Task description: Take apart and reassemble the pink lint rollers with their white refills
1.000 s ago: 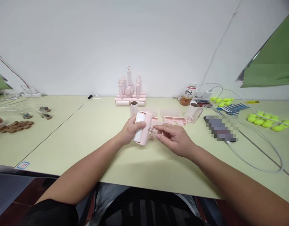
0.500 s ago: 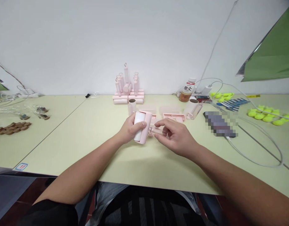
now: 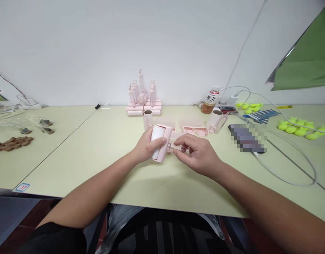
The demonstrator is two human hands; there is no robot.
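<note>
Your left hand point(image 3: 146, 145) is wrapped around what looks like a lint roller, thumb pressed across its front, keeping it tilted just above the table point(image 3: 85, 162) and in front of you. You have its white roll point(image 3: 157, 139) on the left side, set against a pink curved cover point(image 3: 164, 150) on the right. Your right hand point(image 3: 200, 151) is close beside it, thumb and fingers drawn near each other around a clear pinkish handle point(image 3: 176, 146), which lies roughly level with its tip pointing at the cover. Your fingers hide part of that handle, so you cannot tell here whether its tip touches the cover.

Just beyond your left hand stands an upright roll point(image 3: 148, 122) with a brown core. Beyond your right hand lies an open pink case point(image 3: 194, 131), and to its right stands a second white roll point(image 3: 214, 121). Against the wall you have a stack of pink rollers point(image 3: 143, 113), with slim handles point(image 3: 141, 83) upright on it, loops at the top. Farther right are a labelled bottle point(image 3: 211, 100), a phone point(image 3: 245, 139) on a cable and bright yellow-green pieces point(image 3: 300, 130). Well off to your left lie small brown pieces point(image 3: 14, 144).
</note>
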